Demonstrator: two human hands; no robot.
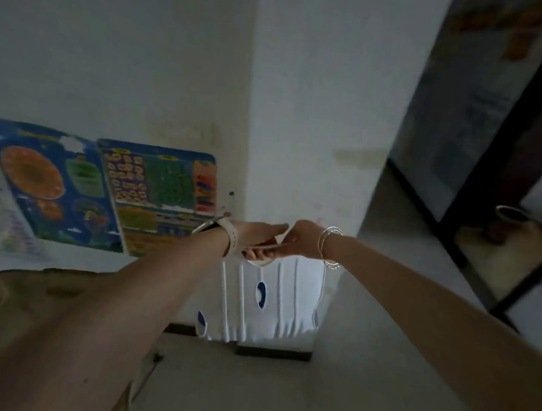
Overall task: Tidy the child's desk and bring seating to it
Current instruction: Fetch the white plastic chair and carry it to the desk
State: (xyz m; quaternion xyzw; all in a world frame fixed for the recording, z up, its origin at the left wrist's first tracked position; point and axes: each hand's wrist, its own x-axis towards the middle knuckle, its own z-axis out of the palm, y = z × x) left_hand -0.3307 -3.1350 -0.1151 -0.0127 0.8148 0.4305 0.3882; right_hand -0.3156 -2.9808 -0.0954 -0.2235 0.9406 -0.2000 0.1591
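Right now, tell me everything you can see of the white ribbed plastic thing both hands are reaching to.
The white plastic piece looks moulded, with raised vertical ribs and dark blue oval openings. It stands upright in the wall corner, its lower edge near the floor. The left hand and right hand meet at its top edge, fingers curled there; the grip itself is blurred. It may be a child's chair back, though I cannot tell.

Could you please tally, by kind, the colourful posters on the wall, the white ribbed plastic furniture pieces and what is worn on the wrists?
Colourful educational posters on the wall: 2
White ribbed plastic furniture piece with blue oval holes: 1
White-strapped wristwatch: 1
Thin silver bangles: at least 2
Total: at least 6
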